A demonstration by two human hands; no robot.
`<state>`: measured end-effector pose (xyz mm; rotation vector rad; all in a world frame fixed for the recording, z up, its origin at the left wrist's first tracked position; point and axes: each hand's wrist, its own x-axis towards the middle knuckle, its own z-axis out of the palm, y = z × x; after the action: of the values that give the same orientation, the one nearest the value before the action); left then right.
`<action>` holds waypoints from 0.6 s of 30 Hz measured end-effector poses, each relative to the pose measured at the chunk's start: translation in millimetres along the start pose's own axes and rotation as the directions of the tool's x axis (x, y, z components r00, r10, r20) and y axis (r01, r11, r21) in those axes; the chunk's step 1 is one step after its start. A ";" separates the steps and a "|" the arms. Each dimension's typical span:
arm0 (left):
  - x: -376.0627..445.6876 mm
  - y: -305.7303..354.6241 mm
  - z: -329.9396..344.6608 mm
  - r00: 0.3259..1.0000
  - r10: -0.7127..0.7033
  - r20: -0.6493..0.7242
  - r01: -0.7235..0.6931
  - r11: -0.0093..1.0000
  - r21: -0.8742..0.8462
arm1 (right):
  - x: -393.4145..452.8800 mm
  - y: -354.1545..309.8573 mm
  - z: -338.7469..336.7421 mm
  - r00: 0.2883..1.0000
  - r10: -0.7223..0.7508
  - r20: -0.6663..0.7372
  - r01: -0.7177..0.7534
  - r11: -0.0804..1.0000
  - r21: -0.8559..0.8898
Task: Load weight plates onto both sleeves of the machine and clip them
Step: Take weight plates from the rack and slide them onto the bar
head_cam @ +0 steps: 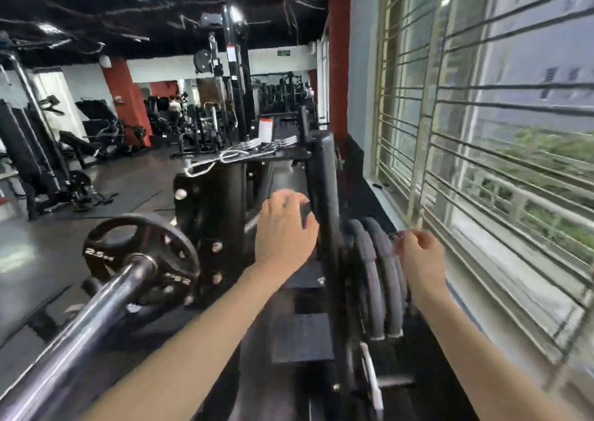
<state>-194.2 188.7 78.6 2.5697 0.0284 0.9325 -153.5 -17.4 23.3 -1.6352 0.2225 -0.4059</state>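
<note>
A chrome sleeve (96, 311) runs from the lower left toward the machine, with a black 2.5 kg plate (141, 253) slid on against the machine body (209, 215). My left hand (283, 231) reaches forward and its fingers curl around a small dark part against the tall black upright (324, 195). Right of that upright stand several dark plates (376, 276) on edge in a rack. My right hand (418, 256) is closed at the top rim of the outermost plate; what it pinches is blurred.
A barred window (482, 131) and its sill run along the right, close to the plate rack. Chrome cable handles (231, 155) lie on top of the machine. Benches and cable stations (38, 150) fill the far left. A person sits far back.
</note>
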 end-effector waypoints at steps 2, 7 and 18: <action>1.4 29.5 26.6 0.994 0.088 0.064 -0.088 0.996 0.005 | 30.1 34.9 -27.3 0.986 0.130 -0.102 -0.125 0.991 0.053; 26.2 100.7 109.9 0.943 0.136 0.304 -0.151 0.988 0.027 | 112.6 110.8 -63.1 0.837 0.545 0.040 -0.540 0.814 0.213; 88.8 142.9 280.4 0.788 -0.240 0.567 -0.056 0.890 0.453 | 205.4 211.6 -35.7 0.168 0.793 0.586 -0.980 0.198 0.015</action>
<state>31.6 -31.4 -7.8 3.1454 0.2114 -0.0078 40.9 -151.1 -157.2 -0.8344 0.6882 0.8998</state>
